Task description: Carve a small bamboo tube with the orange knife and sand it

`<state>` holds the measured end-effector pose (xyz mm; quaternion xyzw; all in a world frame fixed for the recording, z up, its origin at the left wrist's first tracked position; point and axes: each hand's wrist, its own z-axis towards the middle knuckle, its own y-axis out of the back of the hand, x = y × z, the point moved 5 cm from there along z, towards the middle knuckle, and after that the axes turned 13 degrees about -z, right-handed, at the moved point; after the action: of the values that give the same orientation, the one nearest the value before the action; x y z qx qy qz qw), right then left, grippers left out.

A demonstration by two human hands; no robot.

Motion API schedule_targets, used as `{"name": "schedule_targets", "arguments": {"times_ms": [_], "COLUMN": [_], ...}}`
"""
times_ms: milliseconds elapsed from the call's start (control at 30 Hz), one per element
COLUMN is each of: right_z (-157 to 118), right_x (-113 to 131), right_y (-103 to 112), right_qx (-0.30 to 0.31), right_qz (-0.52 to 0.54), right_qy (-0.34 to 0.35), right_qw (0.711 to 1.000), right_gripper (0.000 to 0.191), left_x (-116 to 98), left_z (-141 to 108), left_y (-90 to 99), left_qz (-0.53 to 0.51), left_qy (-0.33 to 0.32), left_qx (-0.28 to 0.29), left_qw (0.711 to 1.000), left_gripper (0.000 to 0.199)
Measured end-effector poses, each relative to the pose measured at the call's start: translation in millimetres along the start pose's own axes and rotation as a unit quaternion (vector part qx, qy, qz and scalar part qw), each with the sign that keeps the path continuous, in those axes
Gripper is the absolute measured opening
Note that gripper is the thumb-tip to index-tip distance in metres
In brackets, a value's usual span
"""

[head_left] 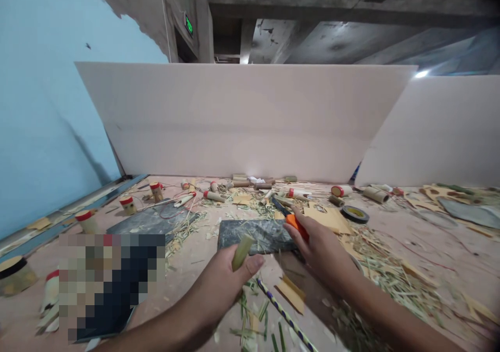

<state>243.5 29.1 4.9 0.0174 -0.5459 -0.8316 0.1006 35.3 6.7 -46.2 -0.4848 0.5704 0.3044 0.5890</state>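
Note:
My left hand (pixel 230 273) is closed around a short, pale green bamboo piece (pixel 242 252), its upper end sticking out past the thumb. My right hand (pixel 318 237) grips an orange-handled knife (pixel 297 226); its dark blade points forward and left, away from the bamboo. Between and just beyond both hands lies a dark, dusty slab (pixel 255 235) strewn with shavings. A blue-and-white patterned stick (pixel 287 315) lies below the hands, with a torn cardboard scrap (pixel 291 293) beside it.
Bamboo shavings (pixel 394 274) spread widely on the right. A roll of black tape (pixel 354 214) sits beyond my right hand. Red-capped bamboo tubes (pixel 127 205) stand at left; a larger bamboo tube (pixel 375 195) lies at right. A pale board (pixel 250 120) closes off the back. Lower left is pixelated.

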Motion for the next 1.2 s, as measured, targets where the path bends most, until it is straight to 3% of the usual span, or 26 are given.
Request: {"name": "schedule_targets", "arguments": {"times_ms": [167, 433, 600, 767, 933, 1067, 1200], "right_z": [5, 6, 5, 3, -1, 0, 4], "right_x": [-22, -34, -25, -47, -62, -62, -46], "right_y": [-8, -11, -6, -7, -12, -10, 6], "right_qx": [0.073, 0.076, 0.082, 0.132, 0.167, 0.155, 0.099], "right_qz": [-0.070, -0.164, -0.177, -0.194, -0.164, -0.156, -0.130], "right_qy": [-0.029, -0.042, -0.029, -0.062, -0.049, -0.068, -0.081], "right_qw": [0.995, 0.983, 0.980, 0.970, 0.971, 0.973, 0.983], "right_gripper": [0.031, 0.034, 0.046, 0.028, 0.017, 0.017, 0.025], "left_x": [2, -3, -2, -2, -3, -7, -13], "left_z": [-1, -1, -3, -1, 3, 0, -5], "left_y": [0.9, 1.5, -6.2, -8.3, -4.5, -4.6, -7.8], "left_qz": [-0.063, -0.021, -0.058, -0.090, -0.106, -0.117, -0.133], "left_qy": [0.066, -0.010, 0.006, 0.039, 0.045, 0.065, 0.073], "left_qx": [-0.006, 0.010, 0.034, 0.043, 0.058, 0.073, 0.079], "left_qw": [0.996, 1.000, 0.998, 0.994, 0.992, 0.988, 0.985], "left_gripper": [0.052, 0.038, 0.032, 0.034, 0.043, 0.040, 0.025]}}
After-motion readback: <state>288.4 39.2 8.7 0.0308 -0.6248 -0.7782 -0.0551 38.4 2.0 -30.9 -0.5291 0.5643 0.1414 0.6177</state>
